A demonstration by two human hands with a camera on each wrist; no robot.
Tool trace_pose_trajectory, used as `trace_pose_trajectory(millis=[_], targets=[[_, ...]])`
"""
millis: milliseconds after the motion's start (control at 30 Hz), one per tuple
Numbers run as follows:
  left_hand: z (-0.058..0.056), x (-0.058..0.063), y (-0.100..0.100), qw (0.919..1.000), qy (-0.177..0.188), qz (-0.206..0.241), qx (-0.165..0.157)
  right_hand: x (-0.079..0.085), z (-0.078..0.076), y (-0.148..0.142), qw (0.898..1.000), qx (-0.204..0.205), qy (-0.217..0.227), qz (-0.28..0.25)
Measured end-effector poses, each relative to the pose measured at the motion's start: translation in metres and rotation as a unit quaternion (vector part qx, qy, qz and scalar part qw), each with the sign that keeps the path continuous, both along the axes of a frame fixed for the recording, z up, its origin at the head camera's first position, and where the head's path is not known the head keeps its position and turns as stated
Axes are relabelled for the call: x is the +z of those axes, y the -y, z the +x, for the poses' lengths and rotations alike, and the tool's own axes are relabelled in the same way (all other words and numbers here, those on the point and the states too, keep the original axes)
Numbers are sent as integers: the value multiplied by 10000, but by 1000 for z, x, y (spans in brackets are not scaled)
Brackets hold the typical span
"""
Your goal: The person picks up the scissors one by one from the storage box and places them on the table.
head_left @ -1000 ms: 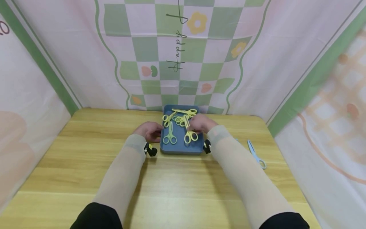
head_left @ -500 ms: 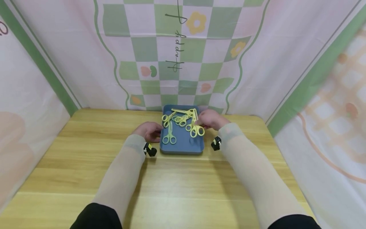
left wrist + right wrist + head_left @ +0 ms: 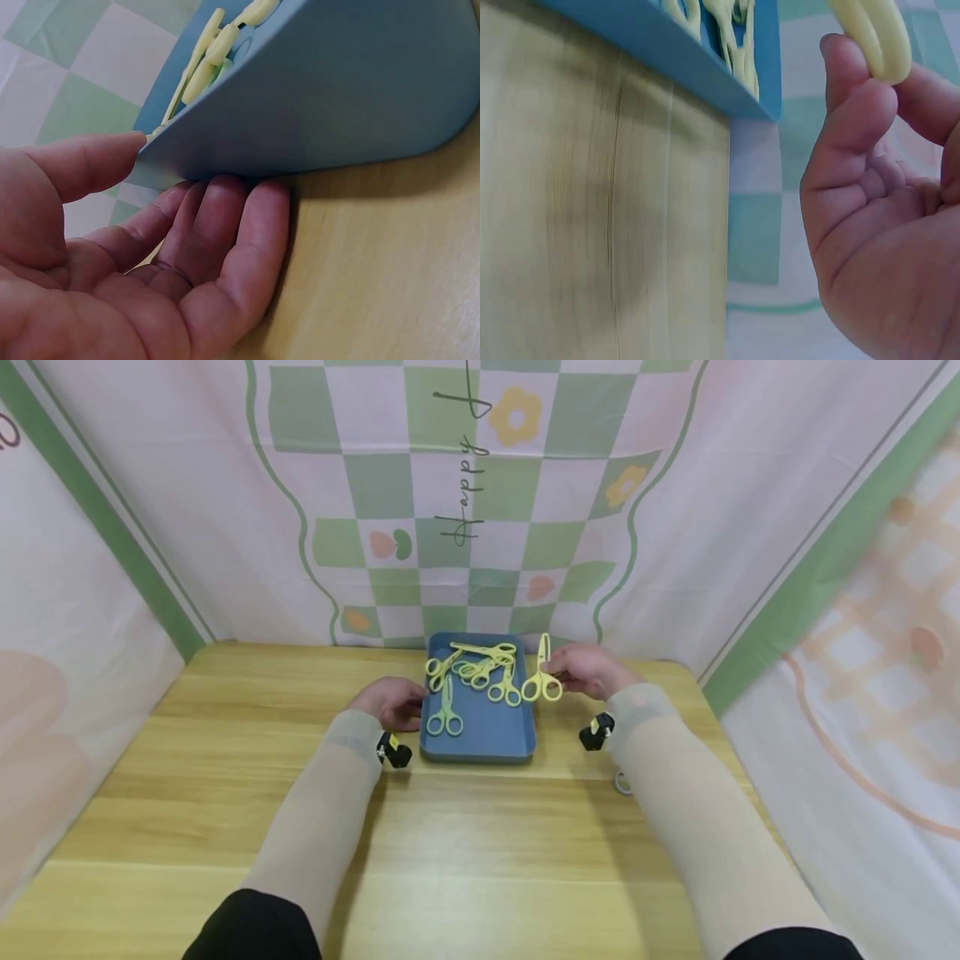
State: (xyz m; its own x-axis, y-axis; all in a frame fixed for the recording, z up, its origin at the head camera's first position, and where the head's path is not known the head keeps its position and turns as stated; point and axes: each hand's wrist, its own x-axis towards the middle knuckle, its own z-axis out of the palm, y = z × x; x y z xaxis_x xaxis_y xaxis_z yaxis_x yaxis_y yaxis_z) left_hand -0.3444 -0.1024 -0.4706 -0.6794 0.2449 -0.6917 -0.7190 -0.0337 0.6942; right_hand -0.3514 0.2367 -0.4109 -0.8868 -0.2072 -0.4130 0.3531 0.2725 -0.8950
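Observation:
My right hand (image 3: 592,668) pinches a pair of yellow scissors (image 3: 541,675) between thumb and fingertips, blades pointing up and away. They hang just beyond the right side of the blue tray (image 3: 487,735); the right wrist view shows part of the yellow scissors (image 3: 877,37) at the fingertips. My left hand (image 3: 388,702) holds the tray's left side. In the left wrist view, its thumb lies at the rim of the tray (image 3: 360,90), with curled fingers against the lower wall. Several yellow scissors (image 3: 491,652) overlap at the tray's far end, and green scissors (image 3: 447,697) lie nearer.
The tray sits on a wooden table (image 3: 465,843) near its back edge, close to a patterned curtain (image 3: 487,485). One light loop (image 3: 622,783) shows beside my right forearm, the rest of it hidden behind the sleeve.
My right hand has lifted yellow scissors from the tray and carried them rightward past its right rim. My left hand has stayed at the tray's left side.

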Motion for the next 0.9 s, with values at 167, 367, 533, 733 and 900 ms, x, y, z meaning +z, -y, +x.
trace_pose_trajectory(millis=[167, 367, 533, 733, 900], targets=[[-1, -1, 1, 10000, 7, 17, 19, 0, 3, -24, 9999, -86, 96, -78], [0, 0, 1, 9999, -32, 69, 85, -8, 11, -55, 9995, 50, 308, 103], [0, 2, -1, 9999, -31, 84, 84, -21, 19, -74, 9976, 7, 496, 473], [0, 3, -1, 9999, 4, 84, 113, -37, 28, -86, 9909, 246, 468, 1235], [1, 2, -1, 9999, 19, 99, 113, -43, 36, -87, 9880, 338, 369, 1459]])
